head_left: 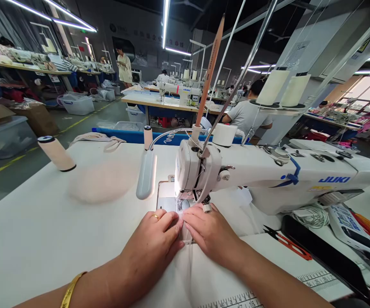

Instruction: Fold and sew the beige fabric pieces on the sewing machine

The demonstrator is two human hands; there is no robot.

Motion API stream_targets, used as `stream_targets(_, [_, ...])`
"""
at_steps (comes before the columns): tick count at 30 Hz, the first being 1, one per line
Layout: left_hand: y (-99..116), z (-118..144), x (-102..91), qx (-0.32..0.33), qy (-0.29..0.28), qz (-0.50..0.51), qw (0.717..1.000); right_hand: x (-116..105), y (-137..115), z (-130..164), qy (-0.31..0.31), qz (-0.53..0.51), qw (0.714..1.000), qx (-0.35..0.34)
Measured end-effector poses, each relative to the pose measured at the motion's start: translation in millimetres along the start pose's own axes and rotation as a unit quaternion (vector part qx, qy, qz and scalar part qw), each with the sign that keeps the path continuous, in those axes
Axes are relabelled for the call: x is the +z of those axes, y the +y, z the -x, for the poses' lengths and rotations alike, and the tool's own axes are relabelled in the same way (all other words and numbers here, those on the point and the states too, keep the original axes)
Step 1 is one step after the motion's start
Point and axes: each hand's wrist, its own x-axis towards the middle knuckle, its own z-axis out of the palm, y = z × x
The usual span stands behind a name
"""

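A white sewing machine (245, 167) stands across the table, its needle area lit by a small lamp (146, 175). My left hand (153, 239) lies just in front of the needle plate (165, 201), fingers bent and pressed together on thin, sheer whitish fabric (189, 261). Close against it, my right hand (212, 235) has its fingers on the same fabric, just below the machine head. The fingertips of both hands nearly meet. Part of the fabric trails toward me; the exact grip is partly hidden. A pale beige sheer piece (103, 182) lies flat to the left.
Thread cones (57, 154) stand at the table's left edge. At right lie red-handled thread snips (289, 244), a black phone (324, 256) and a coiled white cable (309, 215). A ruler tape (233, 300) runs along the front edge. Other people sit at machines beyond.
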Motion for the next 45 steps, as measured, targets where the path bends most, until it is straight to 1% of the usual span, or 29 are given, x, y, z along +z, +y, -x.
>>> stream_targets(6, [1.4,-1.8,0.9,-0.005,-0.004,-0.036,0.999,-1.4,2.8,-1.9,-0.005,0.014,1.000,0.014])
stream_targets(9, [-0.2,-3.0,2.4,-0.008,-0.005,-0.053,0.999,-1.1,4.5,-3.8,0.013,0.029,0.999,0.020])
stream_targets(13, [-2.1,-1.6,9.1,-0.012,-0.001,-0.057,0.998,0.4,6.4,-4.9,0.033,0.028,0.999,0.026])
stream_targets(16, [-2.2,1.3,15.8,-0.034,0.010,-0.055,0.998,1.1,7.0,-4.5,0.035,0.024,0.998,0.035])
stream_targets(20, [-2.6,2.9,19.4,-0.045,0.005,-0.053,0.998,1.5,7.1,-4.1,0.031,0.026,0.999,0.035])
stream_targets(25, [-5.6,2.3,17.2,-0.042,0.013,-0.040,0.998,3.0,7.7,-0.6,0.034,0.020,0.999,0.021])
stream_targets(28, [-8.1,3.0,14.1,-0.038,0.016,-0.009,0.999,-1.9,2.9,3.3,0.038,-0.003,0.999,0.003])
stream_targets(31, [-11.0,2.4,8.8,-0.024,0.012,0.044,0.999,-10.6,-6.3,6.5,-0.011,-0.050,0.999,-0.019])
stream_targets(33, [-13.6,0.8,4.5,-0.014,-0.002,0.077,0.997,-14.7,-11.2,8.1,-0.044,-0.056,0.997,-0.022])
stream_targets(34, [-15.1,-0.2,2.5,-0.010,-0.008,0.087,0.996,-15.6,-12.5,8.8,-0.051,-0.051,0.997,-0.022])
stream_targets(36, [-18.1,-2.0,-0.7,-0.003,-0.013,0.094,0.996,-15.6,-13.2,9.9,-0.046,-0.038,0.998,-0.023])
stream_targets(40, [-21.7,-4.1,-2.7,0.020,-0.003,0.089,0.996,-13.4,-11.1,11.0,-0.016,-0.053,0.997,-0.055])
stream_targets(45, [-21.2,-4.4,-3.2,0.042,0.026,0.088,0.995,-14.8,-11.2,10.8,-0.022,-0.052,0.997,-0.050])
